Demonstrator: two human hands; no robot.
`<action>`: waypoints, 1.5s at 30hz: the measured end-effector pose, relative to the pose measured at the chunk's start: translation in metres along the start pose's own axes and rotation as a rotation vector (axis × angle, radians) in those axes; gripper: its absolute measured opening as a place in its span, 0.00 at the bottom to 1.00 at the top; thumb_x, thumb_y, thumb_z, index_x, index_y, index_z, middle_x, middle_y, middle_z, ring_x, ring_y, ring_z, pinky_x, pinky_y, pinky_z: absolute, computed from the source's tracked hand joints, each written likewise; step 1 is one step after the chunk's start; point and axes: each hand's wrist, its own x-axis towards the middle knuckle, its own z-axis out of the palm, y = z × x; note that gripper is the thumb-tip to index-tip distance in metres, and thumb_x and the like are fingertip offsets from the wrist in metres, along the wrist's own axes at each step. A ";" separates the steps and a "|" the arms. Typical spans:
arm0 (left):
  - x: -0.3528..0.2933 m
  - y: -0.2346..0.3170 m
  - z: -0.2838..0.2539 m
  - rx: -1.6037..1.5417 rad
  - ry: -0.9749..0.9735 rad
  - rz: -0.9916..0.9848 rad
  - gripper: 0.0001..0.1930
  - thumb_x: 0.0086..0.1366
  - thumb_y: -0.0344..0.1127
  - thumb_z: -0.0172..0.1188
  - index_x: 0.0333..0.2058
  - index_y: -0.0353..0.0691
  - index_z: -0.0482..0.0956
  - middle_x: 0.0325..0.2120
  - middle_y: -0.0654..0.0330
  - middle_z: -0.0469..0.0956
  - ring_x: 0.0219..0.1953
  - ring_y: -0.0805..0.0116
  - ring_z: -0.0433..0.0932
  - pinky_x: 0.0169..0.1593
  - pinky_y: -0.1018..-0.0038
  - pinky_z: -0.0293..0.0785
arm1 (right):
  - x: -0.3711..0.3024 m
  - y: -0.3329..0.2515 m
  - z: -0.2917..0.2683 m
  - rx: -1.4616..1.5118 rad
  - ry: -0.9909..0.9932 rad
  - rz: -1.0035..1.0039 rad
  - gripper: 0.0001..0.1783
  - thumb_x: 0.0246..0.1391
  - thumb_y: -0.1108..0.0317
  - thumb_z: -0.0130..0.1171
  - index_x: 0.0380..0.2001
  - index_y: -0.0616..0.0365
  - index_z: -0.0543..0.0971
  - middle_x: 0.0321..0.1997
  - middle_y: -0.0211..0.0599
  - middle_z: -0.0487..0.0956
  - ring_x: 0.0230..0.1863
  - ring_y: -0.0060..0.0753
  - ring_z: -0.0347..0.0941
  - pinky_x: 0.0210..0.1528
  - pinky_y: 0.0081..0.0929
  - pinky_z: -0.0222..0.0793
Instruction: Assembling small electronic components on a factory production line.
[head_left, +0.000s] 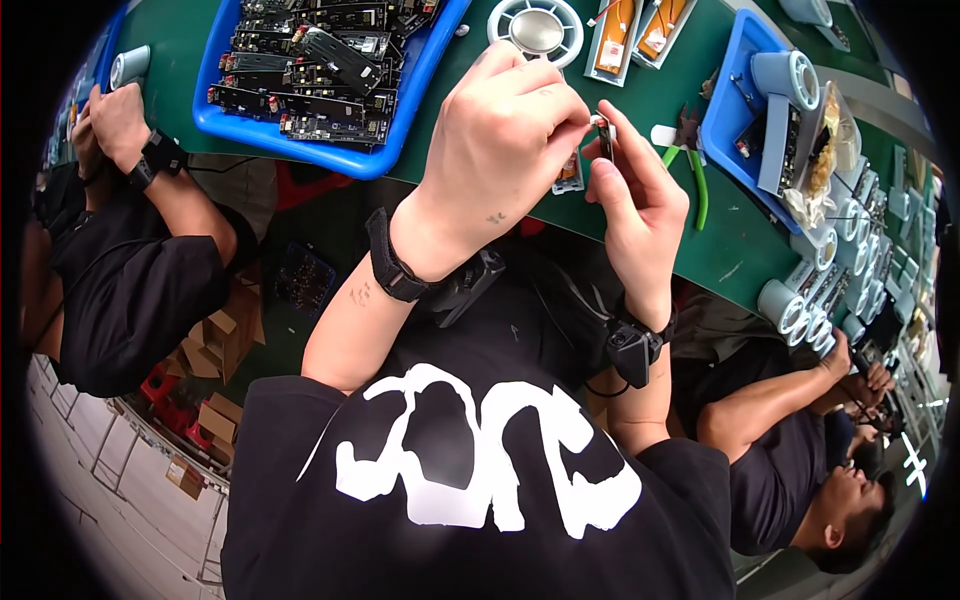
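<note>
In the head view, at upper centre, my right hand (642,205) pinches a small dark part (606,145) between thumb and fingers, while my left hand (500,150) bends beside its upper end, fingertips too hidden to tell whether they grip. 1 blue tray (245,138) of circuit boards (340,70) fills the upper left; green-handled cutters (701,190) lie right of centre.
</note>
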 end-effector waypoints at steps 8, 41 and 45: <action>-0.002 -0.006 0.002 -0.031 0.020 0.072 0.07 0.49 0.23 0.73 0.27 0.37 0.83 0.25 0.61 0.80 0.31 0.63 0.77 0.33 0.72 0.75 | 0.000 0.001 0.004 -0.387 0.076 -0.261 0.25 0.59 0.78 0.61 0.61 0.60 0.77 0.39 0.40 0.81 0.34 0.30 0.78 0.37 0.25 0.74; -0.013 -0.003 -0.012 0.065 0.050 0.029 0.17 0.50 0.27 0.75 0.41 0.39 0.85 0.37 0.59 0.82 0.35 0.66 0.79 0.41 0.74 0.79 | 0.009 -0.028 -0.019 -0.598 -0.010 -0.391 0.24 0.54 0.81 0.61 0.56 0.60 0.80 0.40 0.41 0.82 0.37 0.39 0.79 0.42 0.28 0.73; -0.052 -0.006 -0.028 -0.100 0.111 -0.418 0.17 0.54 0.26 0.73 0.44 0.35 0.84 0.41 0.57 0.79 0.37 0.68 0.80 0.39 0.76 0.79 | -0.023 -0.092 -0.021 -0.329 -0.075 -0.451 0.27 0.42 0.82 0.60 0.51 0.68 0.81 0.40 0.45 0.82 0.35 0.39 0.79 0.41 0.32 0.74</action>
